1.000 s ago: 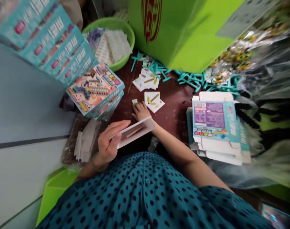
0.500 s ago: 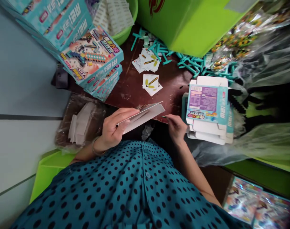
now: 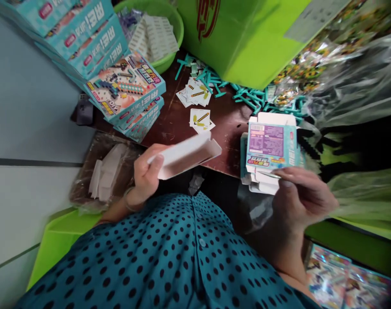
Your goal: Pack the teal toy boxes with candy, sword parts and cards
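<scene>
My left hand (image 3: 146,174) grips a white cardboard box (image 3: 185,155) with its open end facing right, held just over the near edge of the dark brown table (image 3: 172,120). My right hand (image 3: 300,195) is raised near the camera at the right, blurred, pinching a small thin piece between thumb and fingers; what the piece is I cannot tell. Just behind it lies a stack of flat teal box blanks (image 3: 270,146). Small white cards with a yellow sword print (image 3: 200,119) lie on the table beyond the box.
Finished teal boxes (image 3: 124,92) are stacked at the left. A green basin (image 3: 178,25) holds white sheets at the back. A big green carton (image 3: 247,38) stands behind, teal plastic pieces (image 3: 256,98) at its foot. Clear bags fill the right; white inserts (image 3: 107,174) lie in plastic at the left.
My right hand drew back from the table's middle and swung out to the right, now raised near the camera. The white box in my left hand has tilted and shows its open end.
</scene>
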### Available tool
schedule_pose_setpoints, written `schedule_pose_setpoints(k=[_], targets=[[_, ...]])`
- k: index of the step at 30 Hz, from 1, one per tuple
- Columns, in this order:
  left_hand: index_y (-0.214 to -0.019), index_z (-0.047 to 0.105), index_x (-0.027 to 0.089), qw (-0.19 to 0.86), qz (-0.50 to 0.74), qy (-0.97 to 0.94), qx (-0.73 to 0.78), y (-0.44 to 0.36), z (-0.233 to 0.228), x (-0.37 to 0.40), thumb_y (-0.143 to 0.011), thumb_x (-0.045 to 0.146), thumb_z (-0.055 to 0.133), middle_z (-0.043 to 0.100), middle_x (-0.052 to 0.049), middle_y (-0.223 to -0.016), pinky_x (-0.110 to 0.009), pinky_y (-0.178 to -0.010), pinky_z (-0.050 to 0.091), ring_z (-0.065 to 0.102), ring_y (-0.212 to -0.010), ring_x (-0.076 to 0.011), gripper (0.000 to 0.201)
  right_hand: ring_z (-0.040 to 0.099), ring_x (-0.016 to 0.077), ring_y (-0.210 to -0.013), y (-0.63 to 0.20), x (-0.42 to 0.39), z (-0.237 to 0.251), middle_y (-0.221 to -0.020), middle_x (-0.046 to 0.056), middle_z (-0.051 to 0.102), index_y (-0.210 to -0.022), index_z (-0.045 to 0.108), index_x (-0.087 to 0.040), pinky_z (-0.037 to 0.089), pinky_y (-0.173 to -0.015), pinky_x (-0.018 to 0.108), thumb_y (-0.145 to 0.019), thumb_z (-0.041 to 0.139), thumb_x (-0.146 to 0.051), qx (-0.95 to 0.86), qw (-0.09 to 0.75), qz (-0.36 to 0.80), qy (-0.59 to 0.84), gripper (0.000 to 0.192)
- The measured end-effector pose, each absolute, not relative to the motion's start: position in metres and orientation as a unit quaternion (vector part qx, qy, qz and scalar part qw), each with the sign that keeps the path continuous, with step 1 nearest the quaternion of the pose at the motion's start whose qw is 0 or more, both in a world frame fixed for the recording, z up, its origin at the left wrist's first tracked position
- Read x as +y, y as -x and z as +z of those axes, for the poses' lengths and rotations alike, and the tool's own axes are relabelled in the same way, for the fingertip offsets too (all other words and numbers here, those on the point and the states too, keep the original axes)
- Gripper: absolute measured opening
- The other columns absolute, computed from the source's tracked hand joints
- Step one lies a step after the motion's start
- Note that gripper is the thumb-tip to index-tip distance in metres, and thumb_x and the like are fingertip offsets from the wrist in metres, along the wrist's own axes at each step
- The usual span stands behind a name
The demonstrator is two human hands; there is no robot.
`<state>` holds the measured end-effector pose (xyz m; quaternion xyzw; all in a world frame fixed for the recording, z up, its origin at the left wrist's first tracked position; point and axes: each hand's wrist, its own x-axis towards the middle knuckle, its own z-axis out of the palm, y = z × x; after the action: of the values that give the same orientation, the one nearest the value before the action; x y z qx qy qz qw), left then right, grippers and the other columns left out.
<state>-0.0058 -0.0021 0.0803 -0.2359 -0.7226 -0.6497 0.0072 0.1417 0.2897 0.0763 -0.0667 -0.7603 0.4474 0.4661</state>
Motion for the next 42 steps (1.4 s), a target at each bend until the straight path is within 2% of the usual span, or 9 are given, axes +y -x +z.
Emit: schedule_pose_setpoints(k=[5,7,10,13,19,23,29,37,42], targets=[[-0.125,0.075,0.021,0.003,-0.607,0.406,-0.684,-0.009,0.09,0.01,-0.105,0.027,0.053,0.078,-0.009,-0.114,-0.032,-0.091,0.059,0.074,-0.104,-0.0196,0.03,0.066,0.0224,-0.062,-0.148,0.278,0.115,-0.074,0.0,0.07,-0.107,0.081,-0.042,0.054,-0.054,0.042,-0.089,0.072,-0.024,-0.775,0.434,0.458,-0.032,0.026],[-0.128,0.074,0.021,-0.005,-0.6,0.417,-0.683,-0.009,0.09,0.014,-0.105,0.025,0.053,0.078,-0.01,-0.115,-0.032,-0.091,0.06,0.074,-0.104,-0.019,0.031,0.073,0.0244,-0.077,-0.145,0.268,0.136,-0.088,0.002,0.075,-0.112,0.078,-0.036,0.061,-0.06,0.043,-0.093,0.065,-0.019,-0.825,0.297,0.466,-0.121,0.029],[-0.132,0.071,0.02,-0.013,-0.588,0.447,-0.675,-0.008,0.088,0.018,-0.105,0.024,0.052,0.077,-0.01,-0.116,-0.033,-0.093,0.06,0.073,-0.107,-0.0194,0.033,0.068,0.0258,-0.123,-0.132,0.246,0.15,-0.129,0.008,0.073,-0.107,0.07,-0.027,0.063,-0.095,0.046,-0.099,0.055,-0.017,-0.886,0.035,0.392,-0.246,0.02],[-0.136,0.068,0.021,-0.028,-0.572,0.497,-0.653,-0.01,0.082,0.02,-0.105,0.023,0.053,0.076,-0.01,-0.12,-0.034,-0.097,0.06,0.072,-0.112,-0.0195,0.035,0.06,0.0318,-0.132,-0.117,0.224,0.124,-0.134,0.016,0.068,-0.098,0.07,-0.019,0.056,-0.106,0.052,-0.098,0.051,-0.015,-0.904,-0.081,0.283,-0.309,0.019],[-0.13,0.071,0.019,-0.037,-0.517,0.553,-0.652,-0.014,0.051,0.022,-0.102,0.019,0.057,0.077,-0.011,-0.115,-0.031,-0.094,0.061,0.074,-0.107,-0.018,0.031,0.061,0.0384,-0.127,-0.1,0.202,0.049,-0.127,0.026,0.068,-0.116,0.073,-0.006,0.046,-0.111,0.059,-0.092,0.043,-0.005,-0.95,-0.142,0.178,-0.211,0.038],[-0.122,0.075,0.017,-0.035,-0.544,0.485,-0.684,-0.009,0.043,0.014,-0.104,0.023,0.056,0.079,-0.01,-0.11,-0.03,-0.093,0.059,0.074,-0.105,-0.018,0.027,0.062,0.0346,-0.121,-0.111,0.206,0.078,-0.124,0.021,0.069,-0.1,0.074,-0.013,0.048,-0.107,0.054,-0.096,0.052,-0.013,-0.914,-0.181,0.221,-0.287,0.022],[-0.11,0.079,0.021,-0.011,-0.569,0.324,-0.756,0.004,0.056,0.005,-0.104,0.047,0.053,0.079,-0.008,-0.106,-0.035,-0.09,0.058,0.073,-0.097,-0.021,0.038,0.052,0.0317,-0.129,-0.095,0.215,0.108,-0.148,0.019,0.053,-0.097,0.068,-0.015,0.044,-0.11,0.054,-0.098,0.052,-0.016,-0.891,-0.088,0.335,-0.294,0.017],[-0.103,0.081,0.022,-0.021,-0.555,0.366,-0.746,-0.001,0.051,0.014,-0.101,0.053,0.057,0.078,-0.007,-0.1,-0.037,-0.09,0.057,0.072,-0.094,-0.0214,0.04,0.063,0.022,-0.093,-0.049,0.202,0.075,-0.085,0.007,0.07,-0.082,0.074,-0.016,0.048,-0.096,0.038,-0.087,0.062,-0.009,-0.874,-0.22,0.315,-0.297,0.015],[-0.105,0.081,0.022,-0.057,-0.578,0.358,-0.731,-0.011,0.054,0.012,-0.102,0.052,0.055,0.079,-0.009,-0.102,-0.036,-0.085,0.058,0.073,-0.093,-0.0218,0.04,0.062,0.0146,-0.084,-0.07,0.213,0.08,-0.093,0.005,0.072,-0.098,0.07,-0.014,0.051,-0.08,0.027,-0.1,0.054,-0.016,-0.796,-0.19,0.477,-0.32,0.016]])
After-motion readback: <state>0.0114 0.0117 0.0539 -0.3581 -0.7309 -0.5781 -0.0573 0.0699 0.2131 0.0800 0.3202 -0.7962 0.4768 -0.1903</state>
